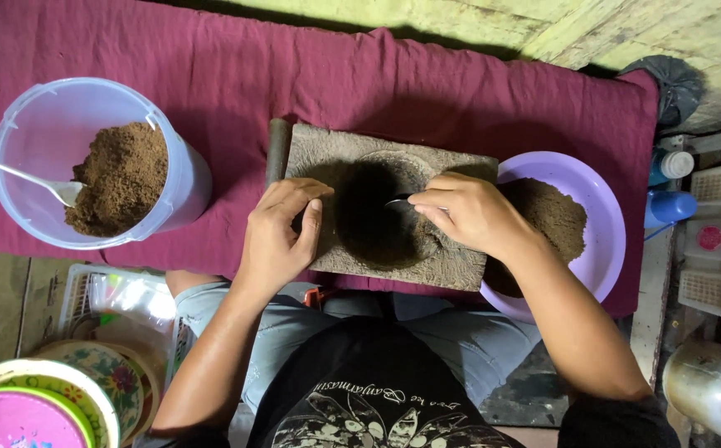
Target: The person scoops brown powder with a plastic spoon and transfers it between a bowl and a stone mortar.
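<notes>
A worn wooden block (460, 265) with a round dark hollow (381, 211) lies on a maroon cloth (294, 75) in front of me. My left hand (281, 232) rests on the block's left edge, thumb by the hollow. My right hand (472, 211) pinches a small metal spoon (399, 200) whose tip reaches over the hollow. A lilac bowl (605, 241) of brown powder (555, 220) sits just right of the block, partly behind my right wrist.
A clear plastic tub (53, 124) at left holds brown powder (124, 174) and a white spoon (20, 176). Stacked coloured plates (37, 406) and a plastic bag lie lower left. Blue bottles (671, 203), baskets and a metal pot (713, 386) crowd the right.
</notes>
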